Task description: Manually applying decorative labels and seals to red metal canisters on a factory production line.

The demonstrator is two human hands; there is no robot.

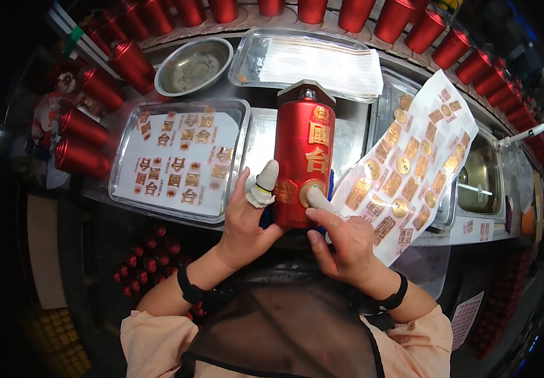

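Observation:
A red metallic bottle (302, 143) with gold characters lies in front of me, its neck pointing away, in a dark angular rest (323, 92). My left hand (241, 228) is at its lower left side. The fingers are apart, the index finger wears a whitish finger cover (264, 186), and the thumb is by the bottle's base. With a covered index fingertip, my right hand (347, 246) presses on a round gold emblem (309, 194) low on the bottle; its other fingers are partly bent. Just right of it lies a white sheet of gold stickers (404, 167).
A metal tray (243, 135) with a sheet of gold characters stands left. Behind are a round metal bowl (194, 66) and a tray (246, 60) of white sheets. Red bottles (313, 9) line the far edge. A metal basin (478, 179) is at right.

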